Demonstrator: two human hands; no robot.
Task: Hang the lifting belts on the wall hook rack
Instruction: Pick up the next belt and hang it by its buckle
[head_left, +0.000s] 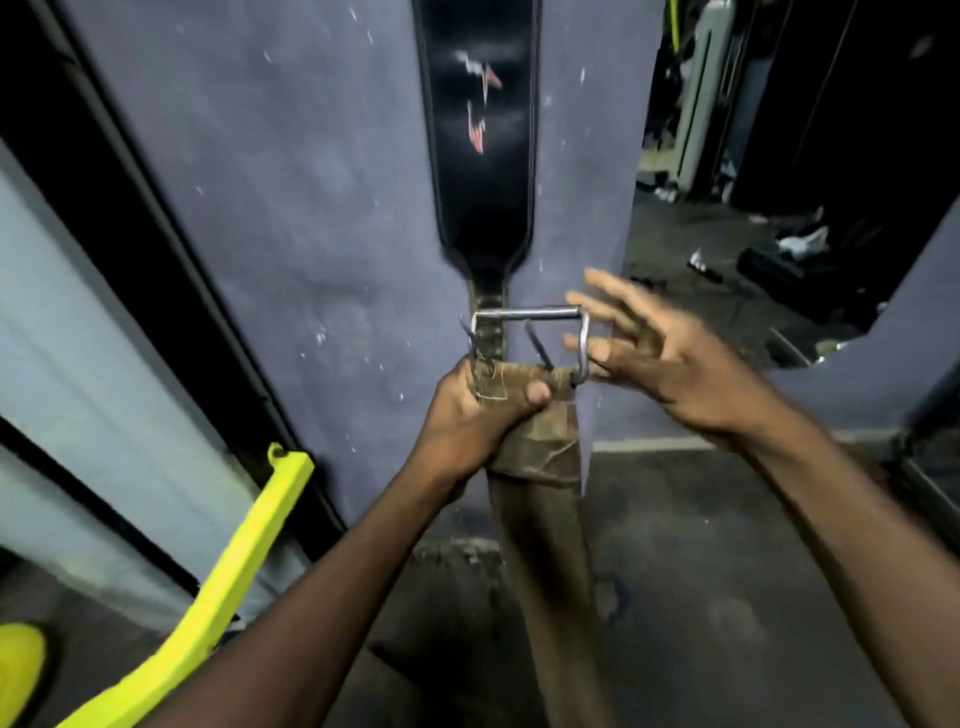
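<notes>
A black lifting belt hangs flat against the purple-grey wall, its narrow strap end pointing down. The hook rack is out of view above. My left hand is shut on the top of a worn brown belt, just below its steel buckle. The buckle overlaps the black belt's strap end. The brown belt's strap trails down toward the floor. My right hand is open, fingers spread and blurred, right beside the buckle's right side; whether it touches is unclear.
A yellow machine frame slants up at the lower left beside a dark-framed glass panel. To the right, a mirror or opening shows a dim gym room with equipment and clutter. Dark concrete floor lies below.
</notes>
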